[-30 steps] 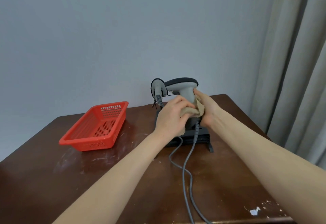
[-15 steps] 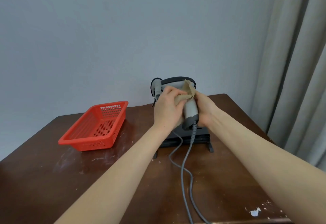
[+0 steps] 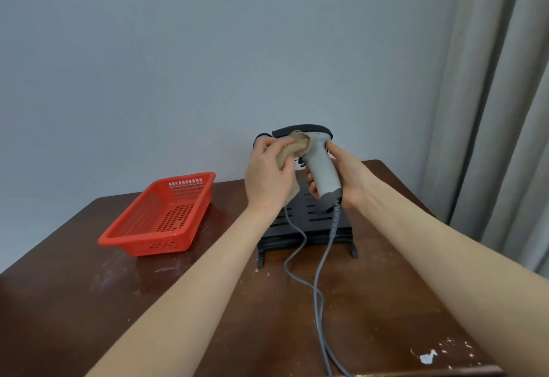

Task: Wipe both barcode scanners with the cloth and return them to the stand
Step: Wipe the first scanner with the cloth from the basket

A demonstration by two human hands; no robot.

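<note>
Cable (image 3: pixel 318 287) trails from the near edge of the bench (image 3: pixel 178 302) up over the stand (image 3: pixel 312 228); above it, right hand (image 3: pixel 350 174) fingers wrap the handle of the scanner (image 3: pixel 322 165), likely light, rigid, smooth, best gripped there; left hand (image 3: pixel 267 174) fingers pinch the limp cloth (image 3: pixel 294 149) against its head; second scanner (image 3: pixel 260 138) behind, mostly hidden.

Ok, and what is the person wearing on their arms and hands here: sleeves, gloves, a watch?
Nothing shows. The left hand and right hand are ungloved, with no ring in sight. The left forearm and right forearm are bare to the frame's edge: no sleeve, watch or bracelet.
</note>
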